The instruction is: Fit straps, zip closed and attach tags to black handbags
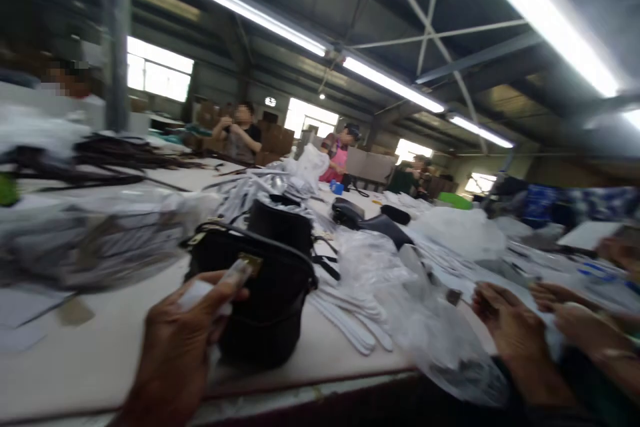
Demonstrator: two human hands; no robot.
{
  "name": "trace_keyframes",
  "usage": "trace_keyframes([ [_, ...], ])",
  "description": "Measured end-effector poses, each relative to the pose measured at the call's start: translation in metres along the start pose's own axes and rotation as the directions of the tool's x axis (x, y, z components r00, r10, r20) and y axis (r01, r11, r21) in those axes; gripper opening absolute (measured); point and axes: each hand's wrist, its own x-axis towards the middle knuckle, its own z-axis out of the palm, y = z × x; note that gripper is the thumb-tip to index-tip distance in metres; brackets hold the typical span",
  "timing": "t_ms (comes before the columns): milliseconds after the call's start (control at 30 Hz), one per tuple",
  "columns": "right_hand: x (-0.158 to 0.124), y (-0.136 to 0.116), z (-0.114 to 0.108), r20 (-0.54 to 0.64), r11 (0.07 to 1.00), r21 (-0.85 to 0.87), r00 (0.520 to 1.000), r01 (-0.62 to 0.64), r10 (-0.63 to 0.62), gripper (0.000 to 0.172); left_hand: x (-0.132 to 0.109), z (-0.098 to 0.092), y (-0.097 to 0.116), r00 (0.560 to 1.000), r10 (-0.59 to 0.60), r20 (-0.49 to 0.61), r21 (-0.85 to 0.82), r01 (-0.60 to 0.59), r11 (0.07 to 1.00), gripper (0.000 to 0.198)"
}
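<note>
At lower left, my left hand has closed thumb and fingers round a crumpled white wrapping piece. Its fingertips are at the front of a black bag, over a gold-coloured plate. The bag stands upright on the pale table, with a dark handle across its top. Further right, my right hand is near clear plastic wrapping, its fingers bent and pressed together. What they hold, if anything, is too blurred to make out.
White strips lie right of the bag, with black items behind. Clear plastic and dark straps cover the left side. Another person's hands are close to my right hand. Several people work farther back.
</note>
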Motion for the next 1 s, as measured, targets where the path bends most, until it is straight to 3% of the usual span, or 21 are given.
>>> trace_keyframes([
  [67,-0.029,-0.023,0.036,0.236,0.998,-0.054,0.971,-0.034,0.046,0.041,0.001,-0.012,0.004,0.999,-0.048,0.013,-0.040,0.049,0.998,0.053],
  [100,-0.051,-0.035,0.056,0.373,0.993,-0.115,0.926,-0.022,0.064,0.041,0.001,-0.013,0.004,0.997,-0.069,0.029,-0.067,0.070,0.995,0.052],
  [167,-0.105,-0.060,0.098,0.642,0.975,-0.214,0.761,0.058,0.096,0.032,0.001,-0.009,0.002,0.997,-0.072,0.033,-0.108,0.076,0.991,0.050],
  [233,-0.162,-0.082,0.140,0.812,0.966,-0.248,0.560,0.080,0.162,0.028,0.000,-0.006,-0.001,0.998,-0.055,0.031,-0.112,0.058,0.992,0.048],
  [267,-0.186,-0.091,0.161,0.855,0.971,-0.233,0.487,0.059,0.175,0.030,-0.002,-0.005,-0.002,0.999,-0.039,0.032,-0.107,0.042,0.993,0.048],
  [333,-0.224,-0.102,0.199,0.906,0.975,-0.222,0.374,0.021,0.199,0.031,-0.003,-0.006,-0.006,0.999,0.009,0.035,-0.089,-0.006,0.996,0.046],
  [367,-0.236,-0.106,0.215,0.914,0.974,-0.225,0.350,0.013,0.206,0.031,-0.004,-0.006,-0.007,0.999,0.039,0.033,-0.076,-0.037,0.996,0.045],
  [433,-0.249,-0.109,0.238,0.915,0.968,-0.251,0.332,0.027,0.228,0.030,-0.005,-0.007,-0.008,0.996,0.087,0.032,-0.043,-0.085,0.995,0.043],
  [533,-0.254,-0.111,0.255,0.901,0.948,-0.310,0.342,0.077,0.267,0.028,-0.005,-0.006,-0.006,0.991,0.128,0.045,-0.002,-0.128,0.992,0.040],
  [700,-0.253,-0.114,0.263,0.865,0.902,-0.412,0.368,0.131,0.342,0.028,-0.005,-0.003,-0.004,0.981,0.185,0.064,0.042,-0.188,0.981,0.030],
  [1000,-0.260,-0.129,0.277,0.849,0.830,-0.502,0.323,0.243,0.419,0.026,-0.007,-0.003,-0.007,0.972,0.230,0.046,0.087,-0.233,0.969,0.024],
])
